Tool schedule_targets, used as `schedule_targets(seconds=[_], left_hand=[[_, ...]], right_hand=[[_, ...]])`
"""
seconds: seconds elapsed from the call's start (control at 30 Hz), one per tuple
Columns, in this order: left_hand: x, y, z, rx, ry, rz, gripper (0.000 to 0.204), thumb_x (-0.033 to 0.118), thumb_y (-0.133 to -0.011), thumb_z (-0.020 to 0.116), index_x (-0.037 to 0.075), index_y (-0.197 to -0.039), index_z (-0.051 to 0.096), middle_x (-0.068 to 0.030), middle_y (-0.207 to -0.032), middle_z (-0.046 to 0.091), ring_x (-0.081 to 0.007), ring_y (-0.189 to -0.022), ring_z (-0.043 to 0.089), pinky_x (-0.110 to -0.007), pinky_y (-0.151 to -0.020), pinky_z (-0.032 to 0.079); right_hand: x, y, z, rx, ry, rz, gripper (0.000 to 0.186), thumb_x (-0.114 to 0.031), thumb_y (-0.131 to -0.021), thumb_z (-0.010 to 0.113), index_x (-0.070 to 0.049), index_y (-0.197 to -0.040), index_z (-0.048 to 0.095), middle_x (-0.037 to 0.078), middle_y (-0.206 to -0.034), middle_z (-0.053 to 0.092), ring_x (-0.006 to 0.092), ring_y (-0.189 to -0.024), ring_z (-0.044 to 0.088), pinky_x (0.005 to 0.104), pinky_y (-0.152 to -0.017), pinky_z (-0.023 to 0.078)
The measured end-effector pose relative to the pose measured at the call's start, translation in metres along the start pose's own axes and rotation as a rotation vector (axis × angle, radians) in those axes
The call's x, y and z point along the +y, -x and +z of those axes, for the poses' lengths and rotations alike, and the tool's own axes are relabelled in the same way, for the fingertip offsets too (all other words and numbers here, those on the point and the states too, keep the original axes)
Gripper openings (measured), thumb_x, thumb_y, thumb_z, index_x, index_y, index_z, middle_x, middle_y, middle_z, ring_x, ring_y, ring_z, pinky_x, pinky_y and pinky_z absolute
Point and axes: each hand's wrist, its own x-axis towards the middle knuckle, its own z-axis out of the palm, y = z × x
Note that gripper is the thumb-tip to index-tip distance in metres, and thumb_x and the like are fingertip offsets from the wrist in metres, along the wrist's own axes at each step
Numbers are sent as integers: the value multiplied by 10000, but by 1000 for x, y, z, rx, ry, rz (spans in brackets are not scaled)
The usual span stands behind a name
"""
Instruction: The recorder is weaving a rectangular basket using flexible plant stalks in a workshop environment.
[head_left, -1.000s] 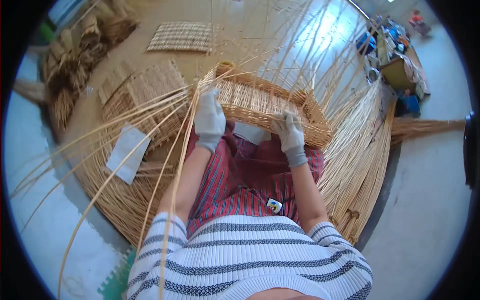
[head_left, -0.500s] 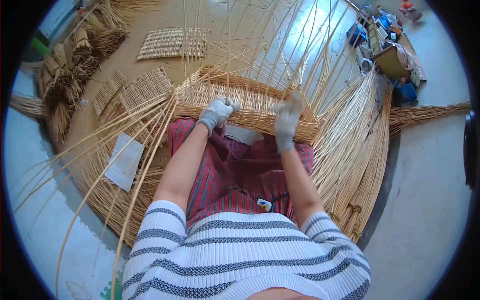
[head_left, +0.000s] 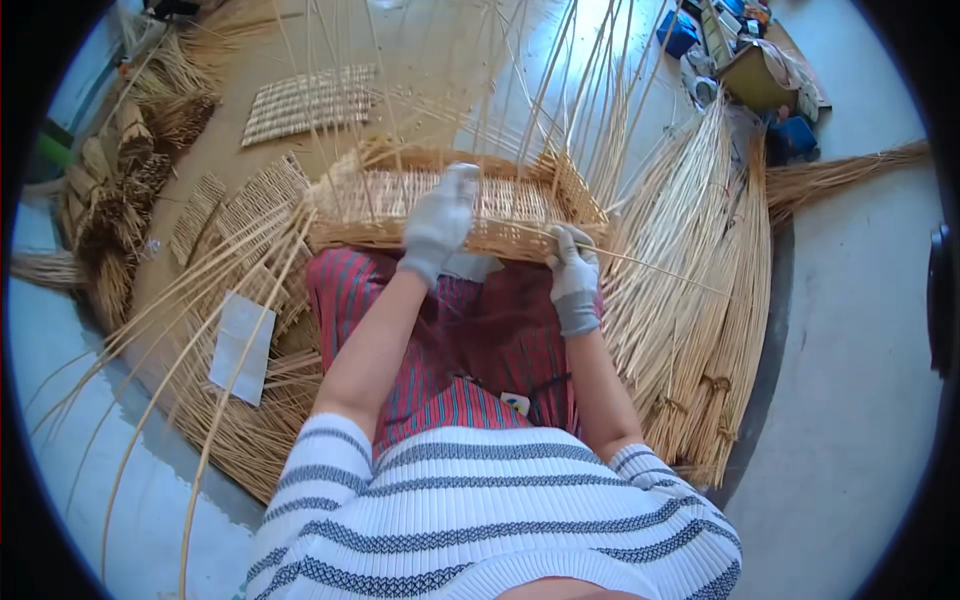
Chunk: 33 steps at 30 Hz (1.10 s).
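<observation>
Nearest, well below the fingers, is a white knit top (head_left: 490, 500) with dark stripes, and between it and the fingers a striped reddish cloth (head_left: 455, 335) covers the lap. Both hands wear pale gloves. The right hand (head_left: 573, 280) has its fingers bent closed on the near rim of a rectangular wicker basket (head_left: 510, 240), toward its right end; a thin cane (head_left: 660, 268) passes by these fingertips and sticks out to their right. The left hand (head_left: 438, 225) is raised over the middle of the near wall, too blurred to tell whether its fingers are spread or pinching anything. The basket lies crosswise just beyond the lap, its floor showing past the left fingers, and upright canes (head_left: 590, 75) stand along its far side. Left of the left fingers, long loose canes (head_left: 290, 228) fan from the basket's end toward the lower left, over a white sheet (head_left: 240, 345). Right of the right fingers spreads a heap of pale canes (head_left: 690, 250). Farther left of the fingers lie a woven straw panel (head_left: 262, 195) and bundled stalks (head_left: 115, 190). Farthest, beyond the fingers, are a woven mat (head_left: 308, 103) on the floor and, far right, a blue container (head_left: 678, 33).
</observation>
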Motion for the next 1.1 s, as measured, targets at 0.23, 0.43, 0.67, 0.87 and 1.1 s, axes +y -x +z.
schedule_targets(seconds=[0.23,0.43,0.67,0.87,1.1], left_hand=[[-5,68,53,63,182,167,612,190,-922,631,125,-1485,400,-213,-1512,398,-396,-1240,543,-421,-997,471],[-56,137,71,-110,295,-27,298,68,-900,644,77,-1198,641,-144,-1044,662,-277,-852,668,-377,-799,539],[-47,123,60,-506,24,55,231,174,-951,603,65,-1146,663,-148,-1044,684,-283,-923,657,-378,-824,526],[-22,173,51,-833,-260,129,371,288,-933,620,36,-1206,619,-213,-1170,667,-378,-1114,628,-449,-958,494],[-31,228,43,-844,-229,104,482,408,-917,640,47,-1234,608,-205,-1174,675,-367,-1110,643,-416,-952,502]], right_hand=[[-9,6,3,-44,143,206,346,-405,-1009,578,-119,-1203,598,63,-1044,721,173,-898,712,263,-661,555],[-4,19,8,-269,272,163,314,-331,-1037,547,-107,-1253,586,71,-1037,715,177,-924,705,260,-706,544],[-8,36,3,-302,315,72,244,-252,-1036,560,-89,-1206,619,56,-1029,714,147,-909,697,263,-714,552],[-26,102,-3,-463,677,-101,155,-139,-990,584,-78,-1116,652,52,-935,704,126,-844,671,274,-725,541],[-5,232,-45,-796,1271,-498,237,-314,-870,697,-99,-957,648,132,-875,684,327,-852,673,450,-748,514]])
